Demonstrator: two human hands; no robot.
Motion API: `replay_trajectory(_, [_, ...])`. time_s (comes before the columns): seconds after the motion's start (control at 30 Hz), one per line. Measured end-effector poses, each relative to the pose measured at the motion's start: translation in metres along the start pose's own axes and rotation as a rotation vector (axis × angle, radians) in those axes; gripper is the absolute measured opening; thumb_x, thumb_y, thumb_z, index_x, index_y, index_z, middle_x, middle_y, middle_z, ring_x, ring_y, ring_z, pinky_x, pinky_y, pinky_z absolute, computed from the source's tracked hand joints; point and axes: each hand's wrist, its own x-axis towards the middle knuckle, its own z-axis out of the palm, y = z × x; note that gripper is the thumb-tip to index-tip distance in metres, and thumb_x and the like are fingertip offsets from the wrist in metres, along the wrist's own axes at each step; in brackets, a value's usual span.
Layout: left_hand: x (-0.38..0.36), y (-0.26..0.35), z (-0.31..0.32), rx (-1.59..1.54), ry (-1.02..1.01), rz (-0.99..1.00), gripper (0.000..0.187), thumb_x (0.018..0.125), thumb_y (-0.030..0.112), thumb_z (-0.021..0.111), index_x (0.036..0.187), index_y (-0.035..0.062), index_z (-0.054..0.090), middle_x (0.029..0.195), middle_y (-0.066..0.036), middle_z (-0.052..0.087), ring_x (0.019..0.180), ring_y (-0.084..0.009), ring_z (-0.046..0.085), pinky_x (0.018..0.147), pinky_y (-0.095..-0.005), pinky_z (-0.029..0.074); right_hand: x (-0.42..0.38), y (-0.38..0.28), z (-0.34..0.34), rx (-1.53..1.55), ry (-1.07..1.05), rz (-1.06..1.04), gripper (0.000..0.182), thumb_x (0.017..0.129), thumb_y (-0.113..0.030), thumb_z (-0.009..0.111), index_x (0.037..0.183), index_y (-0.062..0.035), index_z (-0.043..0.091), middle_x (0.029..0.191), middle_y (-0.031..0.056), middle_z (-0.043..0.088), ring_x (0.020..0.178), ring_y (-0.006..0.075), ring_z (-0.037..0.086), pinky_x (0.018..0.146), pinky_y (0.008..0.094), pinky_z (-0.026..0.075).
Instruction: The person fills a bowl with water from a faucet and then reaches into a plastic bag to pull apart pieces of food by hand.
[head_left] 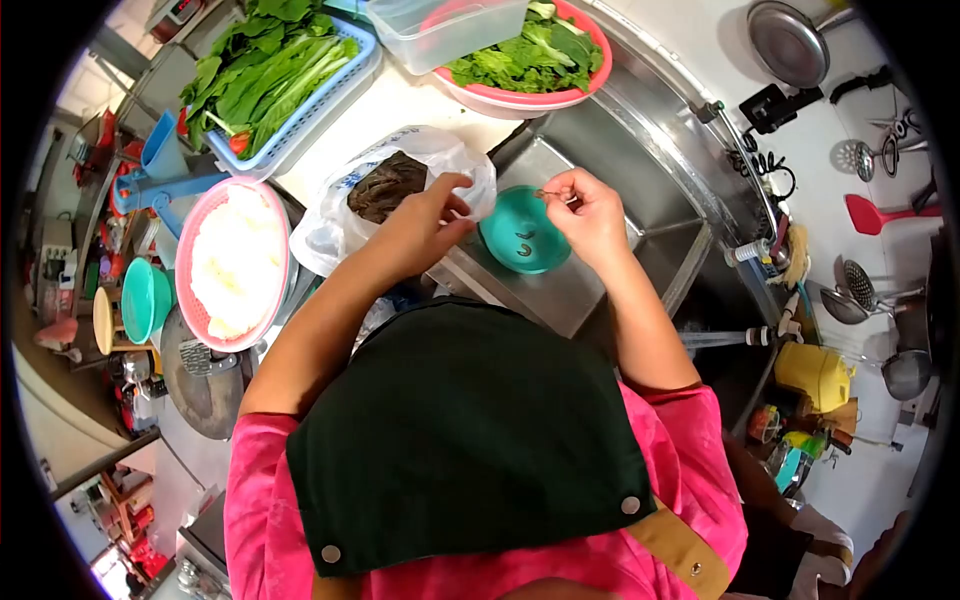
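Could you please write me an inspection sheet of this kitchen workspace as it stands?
Surface: white counter beside a steel sink.
Job's things: teal bowl with small dark bits; plastic bag of dark stuff.
Clutter: blue basket of greens; pink bowl of greens; clear tub; pink colander of white food.
Grippers: left hand at the bag; right hand pinches a small bit over the bowl.
Cables: black cord on the wall.
Surroundings: ladles and strainers hanging; yellow container.
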Motion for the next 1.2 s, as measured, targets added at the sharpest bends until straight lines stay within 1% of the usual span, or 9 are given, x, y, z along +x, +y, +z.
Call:
replay_trajectory(0.1, [-0.008, -0.028, 0.001, -0.072, 0.281, 0.038, 0.027, 0.077, 0.009, 0.058, 0.102, 0.0027, 0.05, 0.086, -0.012, 0.059, 0.077, -0.0209, 0.058, 0.068, -0.0296, 0.046, -0.003, 0.03, -0.006, -0.101, -0.003, 0.026, 0.036, 0.074, -0.026, 0.064, 0.105, -0.0086, 0.057, 0.089, 0.0139, 0.063, 0.076, 0.0232, 0.061, 0.07, 0.0339, 0.047])
replay_trajectory(0.17, [-0.02, -0.052, -0.003, -0.155, 0.331, -0.011, 0.022, 0.079, 0.008, 0.057, 0.1, 0.0043, 0.052, 0.087, -0.006, 0.059, 0.077, -0.0133, 0.056, 0.067, -0.027, 0.046, -0.013, 0.038, -0.022, -0.539, 0.078, 0.009, 0.039, 0.076, -0.029, 0.062, 0.108, -0.0076, 0.055, 0.091, 0.0141, 0.062, 0.075, 0.0248, 0.059, 0.069, 0.0332, 0.046])
replay_trajectory(0.23, [-0.028, -0.06, -0.015, -0.089, 0.398, -0.005, 0.019, 0.08, 0.007, 0.057, 0.098, 0.0027, 0.053, 0.085, -0.004, 0.058, 0.072, -0.0109, 0.054, 0.064, -0.0242, 0.044, -0.017, 0.028, -0.062, -0.355, 0.224, 0.123, 0.043, 0.077, -0.029, 0.061, 0.113, -0.0079, 0.052, 0.108, 0.0164, 0.055, 0.096, 0.0289, 0.055, 0.08, 0.0329, 0.043])
replay_trajectory(0.33, [-0.038, -0.065, -0.024, -0.115, 0.458, -0.111, 0.018, 0.079, 0.007, 0.056, 0.097, 0.0014, 0.054, 0.081, -0.003, 0.058, 0.063, -0.0078, 0.048, 0.057, -0.0213, 0.041, -0.015, 0.06, -0.161, -0.459, 0.741, -0.225, 0.041, 0.078, -0.028, 0.059, 0.107, 0.0007, 0.053, 0.109, 0.0159, 0.054, 0.1, 0.0263, 0.052, 0.087, 0.035, 0.038])
replay_trajectory(0.4, [-0.041, -0.072, -0.026, -0.071, 0.487, -0.116, 0.019, 0.078, 0.006, 0.057, 0.096, 0.0017, 0.055, 0.079, -0.003, 0.057, 0.06, -0.0077, 0.046, 0.055, -0.0211, 0.039, -0.023, 0.069, -0.233, -0.596, 0.975, -0.21, 0.034, 0.082, -0.023, 0.052, 0.105, 0.0015, 0.053, 0.107, 0.0174, 0.054, 0.101, 0.0301, 0.05, 0.088, 0.0358, 0.037])
replay_trajectory(0.57, [-0.043, -0.071, -0.026, 0.104, 0.523, -0.09, 0.02, 0.075, 0.009, 0.06, 0.094, 0.0038, 0.056, 0.081, -0.004, 0.057, 0.058, -0.0105, 0.045, 0.054, -0.0233, 0.04, -0.035, 0.22, -0.376, -0.307, 1.028, -0.088, 0.052, 0.088, -0.034, 0.039, 0.12, 0.0075, 0.037, 0.121, 0.0243, 0.041, 0.114, 0.0321, 0.039, 0.096, 0.0346, 0.027])
replay_trajectory(0.7, [-0.045, -0.084, -0.029, 0.179, 0.617, -0.005, 0.021, 0.075, 0.007, 0.057, 0.095, 0.0028, 0.053, 0.086, -0.009, 0.055, 0.061, -0.0176, 0.051, 0.057, -0.0269, 0.043, -0.044, 0.128, -0.282, -0.438, 0.998, 0.058, 0.059, 0.088, -0.035, 0.04, 0.128, 0.0042, 0.023, 0.126, 0.0209, 0.036, 0.115, 0.0269, 0.038, 0.096, 0.032, 0.028])
replay_trajectory(0.93, [-0.02, -0.119, -0.027, 0.224, 0.511, -0.124, 0.025, 0.074, 0.006, 0.05, 0.099, 0.0035, 0.055, 0.097, -0.015, 0.058, 0.082, -0.0262, 0.058, 0.072, -0.0341, 0.046, -0.061, 0.052, -0.169, 0.181, 0.866, 0.223, 0.074, 0.085, -0.046, 0.043, 0.135, -0.0043, 0.008, 0.136, 0.0178, 0.022, 0.121, 0.0261, 0.031, 0.097, 0.0364, 0.025])
replay_trajectory(1.2, [0.02, -0.127, -0.014, 0.68, 0.309, -0.49, 0.019, 0.074, 0.01, 0.05, 0.09, 0.0045, 0.058, 0.092, -0.013, 0.058, 0.089, -0.0283, 0.055, 0.074, -0.0379, 0.045, -0.005, 0.015, -0.082, 0.677, 0.649, 0.014, 0.076, 0.085, -0.041, 0.046, 0.135, -0.0064, 0.0, 0.139, 0.0152, 0.01, 0.126, 0.0312, 0.02, 0.098, 0.0465, 0.025])
